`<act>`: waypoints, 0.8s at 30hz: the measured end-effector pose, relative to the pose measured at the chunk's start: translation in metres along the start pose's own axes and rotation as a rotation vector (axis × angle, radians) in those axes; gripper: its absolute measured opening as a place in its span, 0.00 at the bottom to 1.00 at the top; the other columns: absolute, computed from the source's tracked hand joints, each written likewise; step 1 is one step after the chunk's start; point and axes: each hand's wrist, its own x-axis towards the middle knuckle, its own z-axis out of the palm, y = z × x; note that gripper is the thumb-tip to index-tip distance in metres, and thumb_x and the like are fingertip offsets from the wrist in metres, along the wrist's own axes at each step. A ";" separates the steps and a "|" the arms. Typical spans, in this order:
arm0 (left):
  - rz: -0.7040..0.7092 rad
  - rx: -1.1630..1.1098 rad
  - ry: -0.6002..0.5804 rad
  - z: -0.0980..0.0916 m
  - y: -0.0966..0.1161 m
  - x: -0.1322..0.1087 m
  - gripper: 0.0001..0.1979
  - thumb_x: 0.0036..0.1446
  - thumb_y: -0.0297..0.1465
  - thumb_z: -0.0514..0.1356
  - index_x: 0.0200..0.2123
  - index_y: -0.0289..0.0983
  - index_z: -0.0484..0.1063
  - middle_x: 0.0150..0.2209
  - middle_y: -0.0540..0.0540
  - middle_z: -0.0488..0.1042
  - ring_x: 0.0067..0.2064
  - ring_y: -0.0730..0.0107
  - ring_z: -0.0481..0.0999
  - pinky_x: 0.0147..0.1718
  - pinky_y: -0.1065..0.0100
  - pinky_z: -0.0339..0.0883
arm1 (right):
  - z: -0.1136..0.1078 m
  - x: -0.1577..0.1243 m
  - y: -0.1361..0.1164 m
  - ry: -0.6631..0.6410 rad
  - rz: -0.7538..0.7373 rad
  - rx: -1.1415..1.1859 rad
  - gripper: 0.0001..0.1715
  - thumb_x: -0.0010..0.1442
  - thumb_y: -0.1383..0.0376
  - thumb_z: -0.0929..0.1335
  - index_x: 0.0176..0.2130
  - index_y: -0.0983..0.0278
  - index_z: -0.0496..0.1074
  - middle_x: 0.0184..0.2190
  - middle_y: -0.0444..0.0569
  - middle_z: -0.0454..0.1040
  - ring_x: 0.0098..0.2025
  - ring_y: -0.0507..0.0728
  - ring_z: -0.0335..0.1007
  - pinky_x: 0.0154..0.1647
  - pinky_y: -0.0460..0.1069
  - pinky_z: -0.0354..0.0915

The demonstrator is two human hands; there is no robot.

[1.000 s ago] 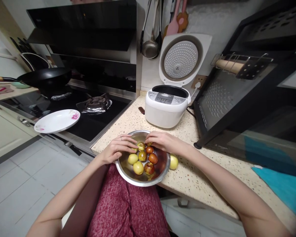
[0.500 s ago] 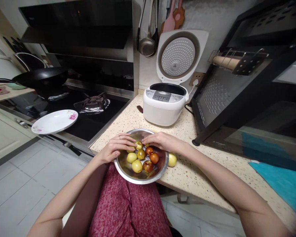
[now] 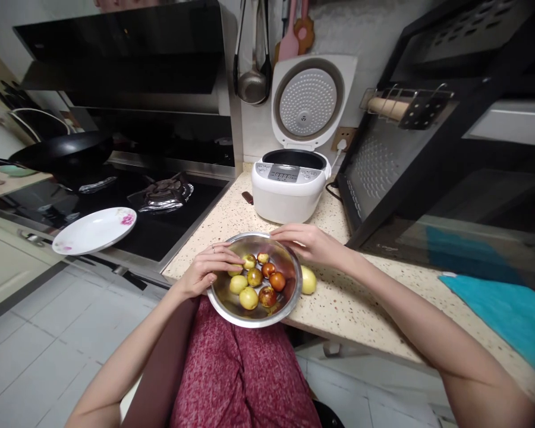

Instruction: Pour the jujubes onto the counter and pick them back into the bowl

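A metal bowl (image 3: 289,297) at the counter's near edge above my lap holds several small round fruits that look like jujubes (image 3: 248,298), some yellow-green, others reddish brown. Across its left rim lies my left hand (image 3: 205,267), fingers stretched inside and touching or just over a yellow-green fruit, thumb apart. My right hand (image 3: 307,239) is over the back right rim with its fingers extended; part of them reaches behind the bowl, and no fruit shows in them. Against the bowl's right side, on the counter, sits a larger yellow-green fruit (image 3: 309,280).
Behind the bowl stands a white rice cooker (image 3: 285,199) with its lid raised. A flowered plate (image 3: 96,232) overhangs the stove (image 3: 191,217) front at left; a black wok (image 3: 66,148) sits farther back. A black oven (image 3: 428,178) and blue cloth (image 3: 494,315) are to the right.
My right hand has left the inside of the bowl and moved to its back right rim, and the small fruit it was touching now lies uncovered. My left hand stays in place.
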 end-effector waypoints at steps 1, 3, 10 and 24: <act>0.003 -0.004 0.004 0.000 0.000 0.000 0.34 0.71 0.51 0.40 0.53 0.38 0.79 0.51 0.38 0.81 0.53 0.56 0.79 0.64 0.50 0.60 | -0.004 -0.007 -0.001 0.035 0.015 -0.019 0.17 0.70 0.69 0.64 0.54 0.61 0.76 0.52 0.54 0.79 0.53 0.59 0.77 0.54 0.58 0.74; 0.011 -0.007 0.014 0.000 -0.001 -0.001 0.34 0.71 0.51 0.40 0.53 0.38 0.79 0.51 0.39 0.81 0.52 0.56 0.79 0.63 0.51 0.60 | -0.008 -0.022 -0.003 0.074 0.048 -0.051 0.16 0.70 0.68 0.64 0.54 0.61 0.75 0.51 0.54 0.79 0.53 0.60 0.77 0.54 0.59 0.75; 0.014 0.022 0.019 0.001 -0.002 -0.002 0.34 0.72 0.51 0.40 0.53 0.38 0.79 0.51 0.39 0.81 0.52 0.56 0.79 0.63 0.51 0.61 | -0.002 -0.072 -0.017 0.147 0.179 -0.115 0.15 0.71 0.65 0.65 0.54 0.63 0.75 0.48 0.54 0.80 0.51 0.60 0.77 0.53 0.58 0.75; 0.024 0.261 0.114 -0.004 0.000 -0.014 0.37 0.72 0.50 0.35 0.51 0.37 0.80 0.46 0.40 0.83 0.48 0.59 0.83 0.59 0.53 0.70 | 0.022 -0.082 -0.035 -0.073 0.309 -0.091 0.25 0.63 0.55 0.71 0.54 0.65 0.68 0.45 0.55 0.78 0.45 0.62 0.75 0.43 0.57 0.72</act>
